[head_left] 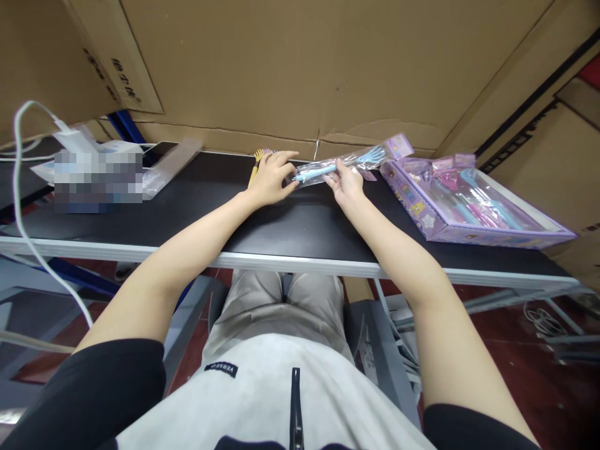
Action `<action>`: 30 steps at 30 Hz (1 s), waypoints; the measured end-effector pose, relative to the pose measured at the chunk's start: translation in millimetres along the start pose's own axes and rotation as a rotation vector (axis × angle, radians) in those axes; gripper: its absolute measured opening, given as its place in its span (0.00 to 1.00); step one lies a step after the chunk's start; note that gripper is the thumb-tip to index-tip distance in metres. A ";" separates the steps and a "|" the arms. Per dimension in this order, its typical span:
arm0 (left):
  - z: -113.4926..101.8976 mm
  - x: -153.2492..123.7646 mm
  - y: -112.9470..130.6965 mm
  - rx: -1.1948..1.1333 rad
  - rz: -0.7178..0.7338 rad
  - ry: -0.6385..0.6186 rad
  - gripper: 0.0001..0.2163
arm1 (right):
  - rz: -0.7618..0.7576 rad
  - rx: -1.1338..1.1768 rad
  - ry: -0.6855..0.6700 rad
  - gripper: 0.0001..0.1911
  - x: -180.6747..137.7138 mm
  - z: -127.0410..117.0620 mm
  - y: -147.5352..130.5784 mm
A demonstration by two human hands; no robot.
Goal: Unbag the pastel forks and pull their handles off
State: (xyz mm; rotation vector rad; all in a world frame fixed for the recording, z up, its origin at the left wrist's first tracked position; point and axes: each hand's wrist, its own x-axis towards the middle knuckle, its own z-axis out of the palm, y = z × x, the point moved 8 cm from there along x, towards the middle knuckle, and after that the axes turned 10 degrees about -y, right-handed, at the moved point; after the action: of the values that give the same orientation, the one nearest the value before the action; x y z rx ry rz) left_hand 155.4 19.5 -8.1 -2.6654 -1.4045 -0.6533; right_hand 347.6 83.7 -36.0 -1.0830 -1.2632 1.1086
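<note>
A light-blue back scratcher (pixel 372 155) with a hand-shaped head lies inside a long clear plastic bag (pixel 309 167), tilted slightly up to the right. My right hand (pixel 349 184) grips the bagged handle near its middle, thumb on top. At the bag's left end, the thumb and forefinger of my left hand (pixel 272 178) close on the plastic, while its other fingers stretch out. Behind and partly under my left hand lies a yellow back scratcher (pixel 254 175), mostly hidden. A purple printed card (pixel 399 145) shows at the bag's right end.
A purple display box (pixel 497 235) holding several bagged blue and pink pieces stands on the black table (pixel 300 234) at right. Another clear bag (pixel 173 165) lies at left, by a blurred-out item with a white cable (pixel 21 187). Cardboard (pixel 328 69) walls the back.
</note>
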 end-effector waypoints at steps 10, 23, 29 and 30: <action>-1.4 1.0 -9.9 -0.065 -0.007 0.123 0.10 | 0.072 0.367 -0.032 0.18 -13.1 19.2 3.5; -11.7 -1.8 -23.1 -0.114 -0.053 0.229 0.09 | 0.130 0.627 0.130 0.24 12.4 -35.8 10.9; -13.7 -1.9 -23.2 -0.128 -0.067 0.236 0.07 | 0.160 0.577 0.158 0.17 27.2 -53.0 16.1; -14.6 -1.9 -23.0 -0.127 -0.067 0.242 0.07 | 0.158 0.572 0.167 0.17 28.8 -55.7 16.1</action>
State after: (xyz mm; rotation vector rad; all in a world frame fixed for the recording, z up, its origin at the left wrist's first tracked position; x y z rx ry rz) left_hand 131.1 27.9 1.2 -2.5309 -1.4334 -1.0644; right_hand 402.9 114.8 -48.7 -0.8213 -0.6704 1.3596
